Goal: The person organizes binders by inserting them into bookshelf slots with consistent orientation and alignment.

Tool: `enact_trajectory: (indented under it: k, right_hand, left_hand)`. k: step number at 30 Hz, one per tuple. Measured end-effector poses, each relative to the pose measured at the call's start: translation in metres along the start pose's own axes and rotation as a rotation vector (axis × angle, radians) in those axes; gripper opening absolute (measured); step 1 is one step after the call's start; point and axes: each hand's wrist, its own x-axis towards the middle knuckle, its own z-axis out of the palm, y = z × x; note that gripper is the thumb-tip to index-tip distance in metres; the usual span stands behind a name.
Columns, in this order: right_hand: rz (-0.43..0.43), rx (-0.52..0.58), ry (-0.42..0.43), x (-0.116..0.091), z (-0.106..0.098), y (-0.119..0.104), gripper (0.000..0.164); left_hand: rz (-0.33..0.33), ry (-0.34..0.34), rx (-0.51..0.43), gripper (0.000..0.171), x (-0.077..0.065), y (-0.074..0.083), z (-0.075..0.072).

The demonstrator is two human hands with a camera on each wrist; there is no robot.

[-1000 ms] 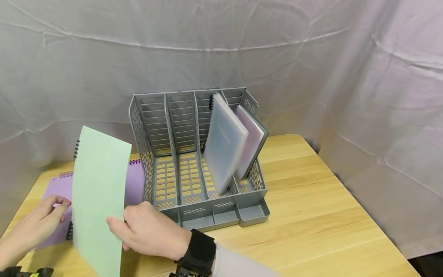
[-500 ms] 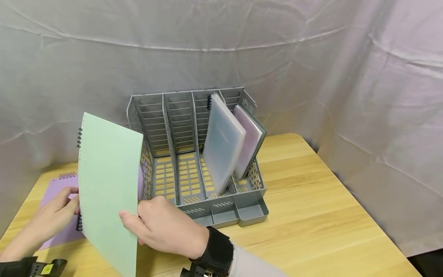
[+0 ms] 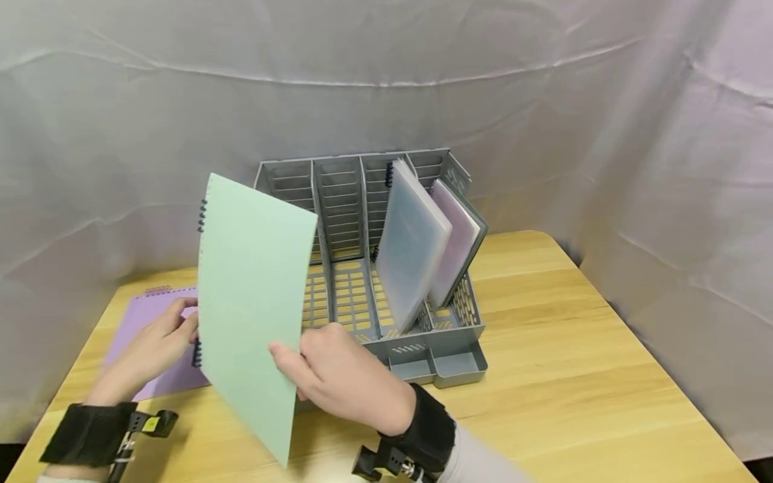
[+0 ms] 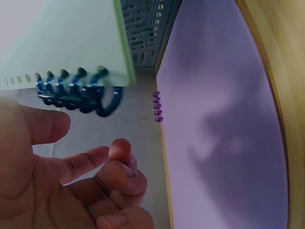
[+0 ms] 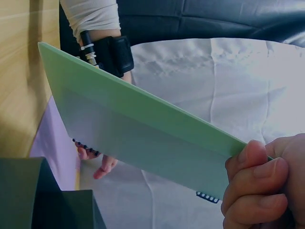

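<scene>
My right hand (image 3: 344, 376) pinches a light green ring-bound notebook (image 3: 253, 302) by its right edge, thumb on the near cover and fingers behind. The notebook stands upright above the table, its black binding rings (image 4: 71, 90) along the left side. Close beside those rings is my left hand (image 3: 160, 342), fingers loosely bent and nothing between them in the left wrist view. A purple notebook (image 3: 135, 325) lies flat on the table beneath, partly covered by the left hand and the green notebook. Behind, the grey file organizer (image 3: 347, 295) has its left part hidden by the green notebook.
In the organizer's right slots stand a translucent-covered notebook (image 3: 413, 245) and a pinkish notebook (image 3: 449, 235) with a dark cover behind it. Small trays (image 3: 455, 365) line the organizer's front. The wooden table (image 3: 580, 355) extends right, with a grey curtain (image 3: 386, 80) behind.
The green notebook has moved up and to the right in my right hand, now overlapping the organizer's left slots. My left hand has moved right along with it, beside its rings.
</scene>
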Motion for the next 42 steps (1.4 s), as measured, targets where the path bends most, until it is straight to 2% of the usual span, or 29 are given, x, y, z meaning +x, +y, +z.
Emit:
enact_trajectory:
  k: [4, 9, 17, 22, 28, 34, 38, 42]
  right_hand:
    - [0.016, 0.005, 0.023, -0.009, -0.009, 0.001, 0.067]
    - [0.009, -0.009, 0.097, -0.019, -0.021, 0.001, 0.07]
    - [0.031, -0.035, 0.174, -0.035, -0.04, -0.002, 0.072]
    - [0.078, -0.035, 0.22, -0.047, -0.048, -0.006, 0.07]
    - [0.118, -0.044, 0.272, -0.059, -0.055, -0.012, 0.066]
    - [0.066, -0.069, 0.312, -0.067, -0.064, -0.013, 0.061]
    - [0.071, -0.09, 0.338, -0.071, -0.071, -0.012, 0.053]
    - [0.07, -0.125, 0.375, -0.075, -0.077, -0.013, 0.052]
  left_hand:
    - [0.009, 0.004, -0.018, 0.062, 0.005, 0.01, 0.007]
    - [0.012, 0.019, -0.03, 0.06, 0.011, 0.022, 0.016]
    - [0.038, 0.022, -0.074, 0.057, 0.018, 0.036, 0.023]
    - [0.083, 0.006, -0.082, 0.053, 0.029, 0.05, 0.028]
    - [0.126, -0.002, -0.099, 0.051, 0.037, 0.065, 0.035]
    - [0.139, -0.015, -0.127, 0.055, 0.045, 0.072, 0.04]
    - [0.149, -0.018, -0.146, 0.057, 0.05, 0.075, 0.042]
    - [0.152, -0.027, -0.177, 0.058, 0.052, 0.077, 0.043]
